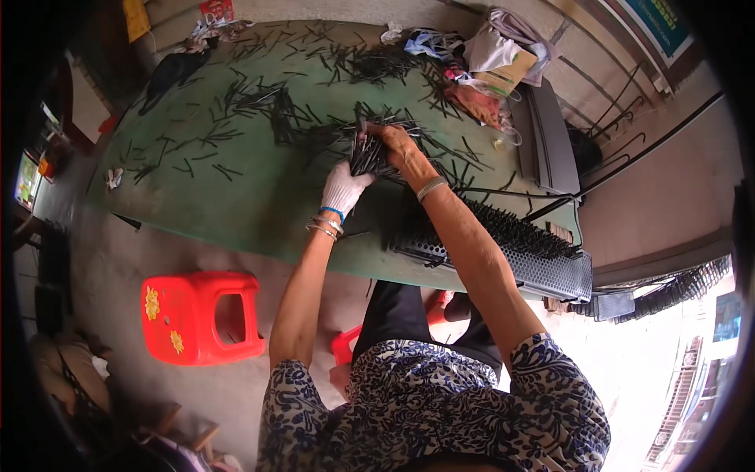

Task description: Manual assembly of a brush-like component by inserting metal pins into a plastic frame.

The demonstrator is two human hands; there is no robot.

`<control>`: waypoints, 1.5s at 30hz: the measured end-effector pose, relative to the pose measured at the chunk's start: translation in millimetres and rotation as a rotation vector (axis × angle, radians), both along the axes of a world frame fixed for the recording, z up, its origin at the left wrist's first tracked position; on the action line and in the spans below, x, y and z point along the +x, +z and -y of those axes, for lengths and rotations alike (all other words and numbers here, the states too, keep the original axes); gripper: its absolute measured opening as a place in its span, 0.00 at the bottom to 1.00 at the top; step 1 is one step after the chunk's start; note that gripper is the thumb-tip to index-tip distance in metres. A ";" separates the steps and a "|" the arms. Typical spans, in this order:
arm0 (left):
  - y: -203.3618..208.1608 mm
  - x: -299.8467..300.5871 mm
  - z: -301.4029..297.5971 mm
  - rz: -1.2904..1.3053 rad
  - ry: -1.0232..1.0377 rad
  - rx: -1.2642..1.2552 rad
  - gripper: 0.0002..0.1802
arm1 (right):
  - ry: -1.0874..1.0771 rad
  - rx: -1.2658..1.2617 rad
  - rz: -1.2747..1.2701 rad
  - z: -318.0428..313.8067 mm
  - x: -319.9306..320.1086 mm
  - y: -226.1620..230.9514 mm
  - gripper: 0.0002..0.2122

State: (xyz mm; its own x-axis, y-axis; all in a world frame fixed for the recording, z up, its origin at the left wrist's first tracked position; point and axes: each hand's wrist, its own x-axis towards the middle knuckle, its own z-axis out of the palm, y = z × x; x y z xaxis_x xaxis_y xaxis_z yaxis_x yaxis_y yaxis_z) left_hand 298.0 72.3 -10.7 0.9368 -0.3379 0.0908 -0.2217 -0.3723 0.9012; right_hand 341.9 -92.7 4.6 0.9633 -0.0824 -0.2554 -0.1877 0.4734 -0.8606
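The left hand [344,189], in a white glove [340,182], was curled around a bunch of thin black sticks [367,160] over the green table [259,206], maybe so they would not spill. The right hand [399,147] had its fingers bent close by their tips, but I couldn't tell what they pinched. Nearby, a metal tray with holes [554,277] held black spiky pieces [515,232].

Partly legible lettering [659,16] on green sign [659,30]

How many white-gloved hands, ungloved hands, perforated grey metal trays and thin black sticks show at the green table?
White-gloved left hand: 1
Ungloved right hand: 1
Perforated grey metal tray: 1
Thin black sticks: too many to count
Total, sticks aside: 3
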 end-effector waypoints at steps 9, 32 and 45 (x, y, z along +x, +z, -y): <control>8.4 -3.6 -12.3 -0.465 -0.060 -0.413 0.14 | -0.562 0.164 -0.017 32.3 34.9 8.9 0.25; -40.3 -15.9 -10.3 0.355 0.237 -0.406 0.30 | -0.383 -0.278 0.368 -106.0 -70.4 32.8 0.22; -57.1 -20.9 -26.7 0.297 0.214 -0.116 0.29 | -0.230 -0.126 0.367 -121.5 -86.8 10.6 0.17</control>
State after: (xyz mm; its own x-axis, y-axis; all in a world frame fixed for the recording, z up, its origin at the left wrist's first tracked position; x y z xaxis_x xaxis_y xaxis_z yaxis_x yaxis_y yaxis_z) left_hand 277.1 99.0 -67.8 0.9122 -0.1094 0.3950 -0.4078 -0.3372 0.8485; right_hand 255.1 28.8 15.2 0.9412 -0.3137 0.1256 0.2389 0.3547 -0.9040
